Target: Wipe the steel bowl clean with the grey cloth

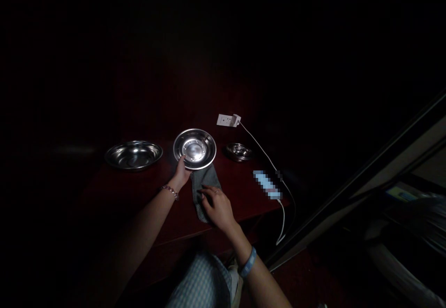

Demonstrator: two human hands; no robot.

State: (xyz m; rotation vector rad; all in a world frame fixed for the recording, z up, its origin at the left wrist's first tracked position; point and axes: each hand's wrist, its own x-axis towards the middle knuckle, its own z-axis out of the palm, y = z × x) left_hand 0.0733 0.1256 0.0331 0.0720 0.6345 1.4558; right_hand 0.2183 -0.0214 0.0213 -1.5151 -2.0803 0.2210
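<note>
My left hand (181, 174) grips the near rim of a shiny stainless steel bowl (195, 149), its thumb over the edge. The bowl is tilted, and its inside faces me. Below it a grey cloth (205, 180) lies on the dark red table (174, 219). Just over this cloth is my right hand (219, 205), fingers bent and apart, with nothing visible in its grasp; whether the fingertips touch the cloth I cannot tell.
A wider steel bowl (134, 155) stands on the left, and small steel dishes (239, 151) on the right. A white cable (259, 146) runs from a wall socket (226, 120) past a pixelated oblong thing (267, 185). The surroundings are very dark.
</note>
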